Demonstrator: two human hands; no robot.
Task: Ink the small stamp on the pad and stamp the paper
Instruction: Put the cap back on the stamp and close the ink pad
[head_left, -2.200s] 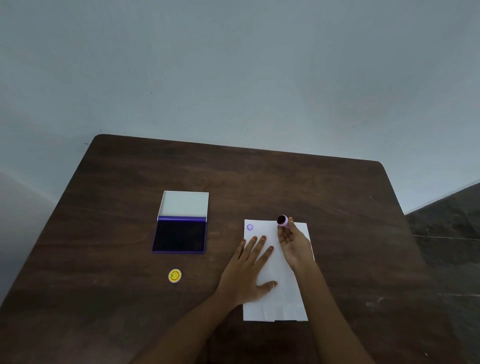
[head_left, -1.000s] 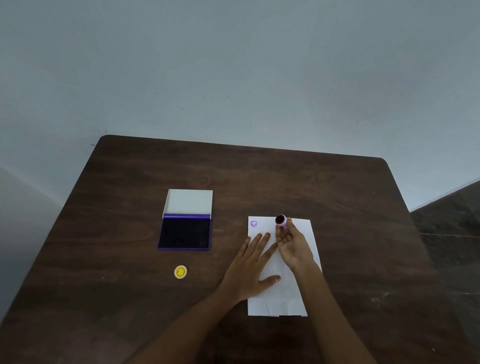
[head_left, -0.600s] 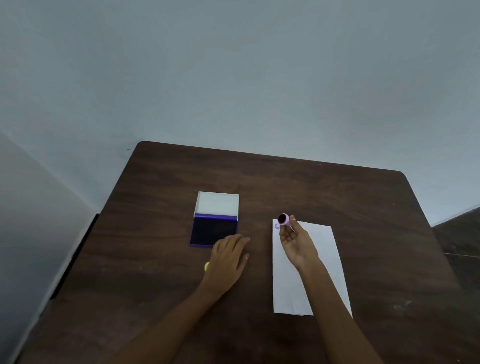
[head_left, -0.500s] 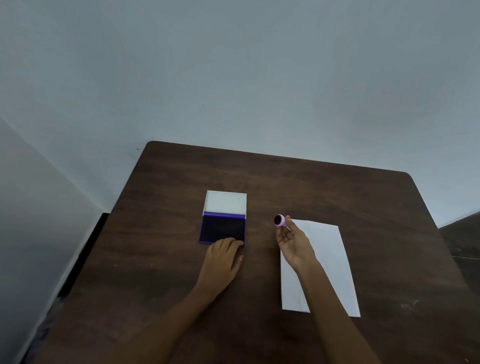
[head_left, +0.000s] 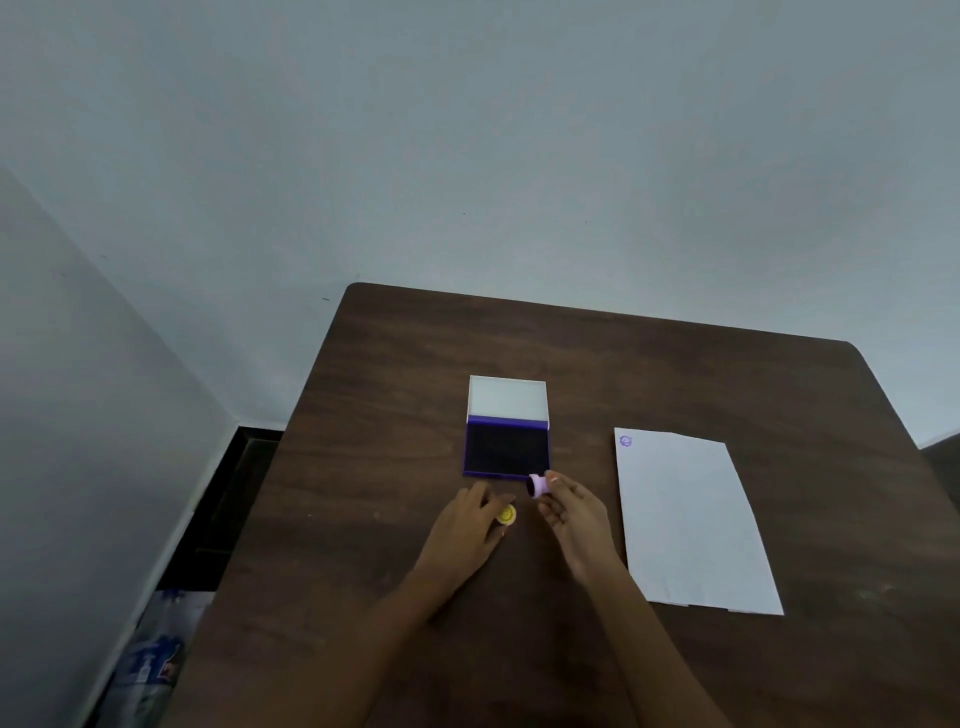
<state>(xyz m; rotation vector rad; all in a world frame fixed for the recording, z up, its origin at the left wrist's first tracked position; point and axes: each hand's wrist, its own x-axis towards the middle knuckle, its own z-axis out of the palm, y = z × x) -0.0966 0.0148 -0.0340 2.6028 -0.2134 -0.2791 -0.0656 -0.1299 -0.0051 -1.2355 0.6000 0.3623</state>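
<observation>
A small pink stamp (head_left: 538, 485) with a dark inked face is pinched in the fingertips of my right hand (head_left: 574, 514), just below the near right corner of the open purple ink pad (head_left: 507, 450). My left hand (head_left: 470, 530) holds a small yellow cap (head_left: 505, 514) at its fingertips, close beside the stamp. The white paper (head_left: 685, 519) lies to the right, with one purple stamp mark (head_left: 626, 441) in its far left corner.
The ink pad's white lid (head_left: 507, 398) lies open behind the pad. The dark wooden table (head_left: 649, 364) ends at its left edge near a wall, with a plastic bottle (head_left: 148, 665) on the floor below.
My left hand left the paper, went to the yellow cap and picked it up. My right hand carried the stamp left, off the paper, to the pad's near edge. The view swung left.
</observation>
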